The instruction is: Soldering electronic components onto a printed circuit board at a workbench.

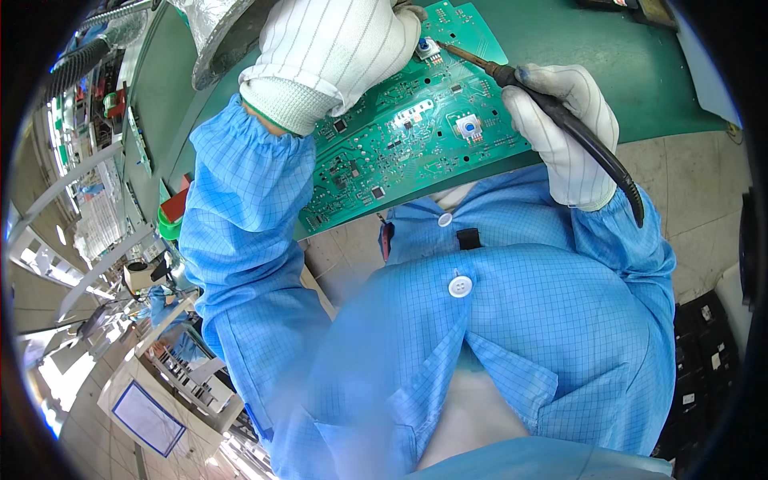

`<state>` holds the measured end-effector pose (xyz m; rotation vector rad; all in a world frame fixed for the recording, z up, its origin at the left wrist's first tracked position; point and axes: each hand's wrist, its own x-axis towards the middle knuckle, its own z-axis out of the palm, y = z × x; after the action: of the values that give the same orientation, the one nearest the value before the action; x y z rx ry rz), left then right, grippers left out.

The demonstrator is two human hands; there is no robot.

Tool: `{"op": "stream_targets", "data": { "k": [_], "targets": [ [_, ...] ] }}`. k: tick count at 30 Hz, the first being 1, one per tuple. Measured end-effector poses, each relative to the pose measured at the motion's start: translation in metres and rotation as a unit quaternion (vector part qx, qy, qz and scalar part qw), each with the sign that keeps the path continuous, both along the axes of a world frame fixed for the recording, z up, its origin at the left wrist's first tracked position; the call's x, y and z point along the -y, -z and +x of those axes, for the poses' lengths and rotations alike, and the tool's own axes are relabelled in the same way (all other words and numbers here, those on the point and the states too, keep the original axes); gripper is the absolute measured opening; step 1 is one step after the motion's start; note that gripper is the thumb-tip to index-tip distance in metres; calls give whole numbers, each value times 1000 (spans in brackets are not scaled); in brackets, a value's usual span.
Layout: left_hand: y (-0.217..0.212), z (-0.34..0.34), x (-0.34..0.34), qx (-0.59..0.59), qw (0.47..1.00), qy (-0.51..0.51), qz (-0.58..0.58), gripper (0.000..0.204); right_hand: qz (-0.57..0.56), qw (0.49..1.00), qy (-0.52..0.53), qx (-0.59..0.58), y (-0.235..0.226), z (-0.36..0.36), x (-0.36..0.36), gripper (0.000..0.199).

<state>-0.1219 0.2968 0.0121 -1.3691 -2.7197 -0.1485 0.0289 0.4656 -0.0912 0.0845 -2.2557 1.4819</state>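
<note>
A long green circuit board [360, 172] lies slanted across the near edge of the green bench, covered in small parts. My right hand [590, 108], in a striped white glove, is closed round the dark handle of a soldering iron [578, 130]. The iron's tip reaches left to a white part with a blue centre [427, 48] near the board's far edge. A similar blue-centred part [469, 126] sits nearer to me. My left hand [340, 48], gloved too, is curled over the board's far left side. Its fingertips are close to the first part; what they hold is hidden.
The green bench mat [616, 60] extends behind and to the right of the board. A silver foil-wrapped object [216, 32] stands beside my left hand. At the left are a red block [176, 200] and a green round container [169, 226]. Black bins [700, 352] stand at the lower right.
</note>
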Motion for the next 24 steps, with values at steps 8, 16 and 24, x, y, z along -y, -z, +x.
{"op": "stream_targets", "data": {
  "k": [8,16,24],
  "targets": [
    [4,-4,-3,22,999,-13,-21,19,-77,996,9,38,1,1,1,25],
    [8,-6,-5,26,999,12,-31,21,-86,995,6,42,-2,0,0,24],
    [21,-19,-5,33,998,44,-37,22,-65,998,6,19,1,-2,-4,25]
  ]
}}
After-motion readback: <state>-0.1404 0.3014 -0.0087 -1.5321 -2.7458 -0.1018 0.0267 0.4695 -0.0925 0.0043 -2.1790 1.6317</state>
